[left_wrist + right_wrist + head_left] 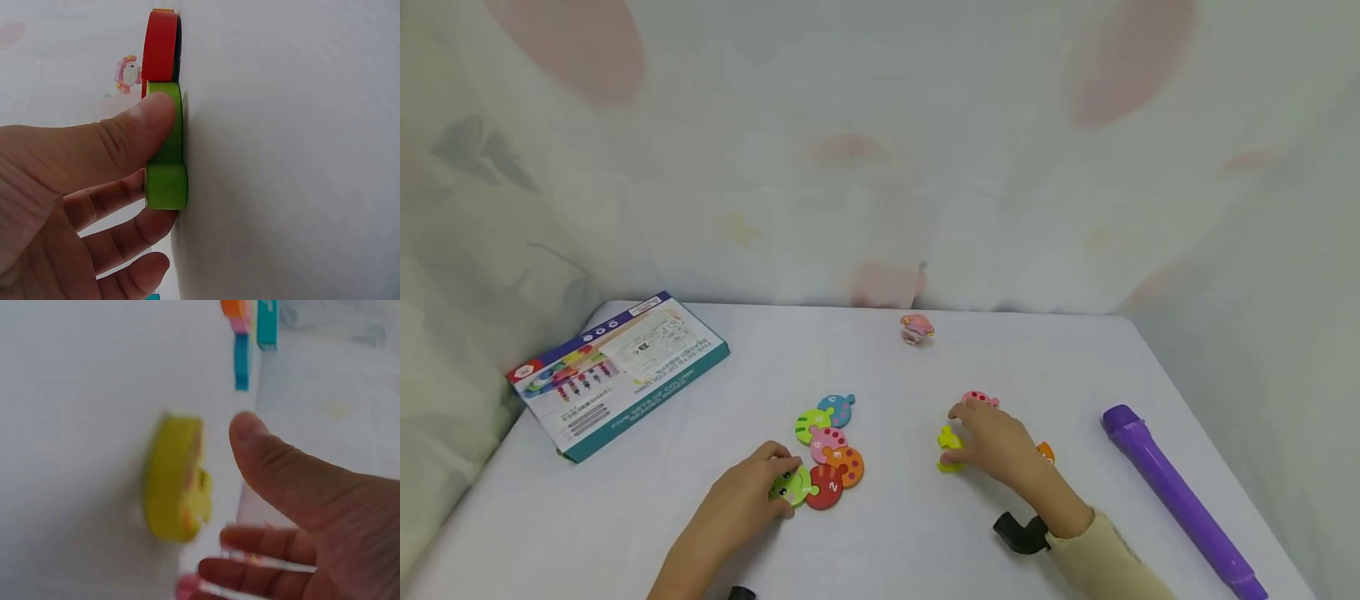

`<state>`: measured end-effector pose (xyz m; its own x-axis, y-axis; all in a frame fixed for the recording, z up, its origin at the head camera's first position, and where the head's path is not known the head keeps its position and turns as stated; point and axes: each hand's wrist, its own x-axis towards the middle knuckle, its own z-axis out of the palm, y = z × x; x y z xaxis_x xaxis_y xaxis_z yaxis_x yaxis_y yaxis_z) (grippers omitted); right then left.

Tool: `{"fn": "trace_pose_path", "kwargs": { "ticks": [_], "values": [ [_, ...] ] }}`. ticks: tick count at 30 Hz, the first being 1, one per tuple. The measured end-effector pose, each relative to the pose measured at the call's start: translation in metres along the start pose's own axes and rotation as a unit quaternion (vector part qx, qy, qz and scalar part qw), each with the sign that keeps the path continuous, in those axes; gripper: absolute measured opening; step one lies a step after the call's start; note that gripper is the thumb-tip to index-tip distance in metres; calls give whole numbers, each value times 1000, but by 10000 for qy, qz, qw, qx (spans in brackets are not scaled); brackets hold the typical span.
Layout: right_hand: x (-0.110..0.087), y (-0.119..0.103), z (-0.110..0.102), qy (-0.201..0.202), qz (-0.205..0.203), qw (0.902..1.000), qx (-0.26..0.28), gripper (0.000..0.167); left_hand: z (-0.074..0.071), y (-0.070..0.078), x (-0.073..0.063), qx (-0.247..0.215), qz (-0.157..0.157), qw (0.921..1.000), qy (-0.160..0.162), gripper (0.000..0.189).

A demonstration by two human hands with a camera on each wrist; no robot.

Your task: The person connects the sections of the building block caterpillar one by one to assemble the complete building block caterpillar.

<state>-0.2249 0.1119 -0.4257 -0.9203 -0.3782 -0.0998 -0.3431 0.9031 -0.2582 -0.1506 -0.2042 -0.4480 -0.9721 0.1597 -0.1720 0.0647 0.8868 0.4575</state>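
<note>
Head view first: I see my left hand (752, 492) on the white table (925, 533), thumb and fingers pinching the green head piece (792, 487) that touches the red piece (826, 487) at the near end of the coloured chain. Left wrist view confirms the thumb (125, 134) pressed on the green face, with fingers curled beneath. My right hand (996, 442) sits over the yellow piece (950, 448); in the right wrist view the thumb (269, 469) stands just apart from it, fingers relaxed, gripping nothing. A pink piece (979, 399) lies at the fingertips.
</note>
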Motion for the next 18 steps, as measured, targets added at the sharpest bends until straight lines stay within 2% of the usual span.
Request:
{"fn": "trace_pose_path", "kwargs": {
  "ticks": [4, 10, 18],
  "values": [
    [-7, -4, 13, -93, 134, 9996, -240, 71, -1, 0, -1, -72, -36, 10000, 31, 55],
    [-4, -11, 22, 54, 271, 9994, -224, 62, -1, 2, -1, -93, -53, 9999, -4, 55],
    [19, -29, 21, 148, -128, 9998, 90, 56, -1, 2, -1, -120, -41, 9999, 20, 54]
  ]
}}
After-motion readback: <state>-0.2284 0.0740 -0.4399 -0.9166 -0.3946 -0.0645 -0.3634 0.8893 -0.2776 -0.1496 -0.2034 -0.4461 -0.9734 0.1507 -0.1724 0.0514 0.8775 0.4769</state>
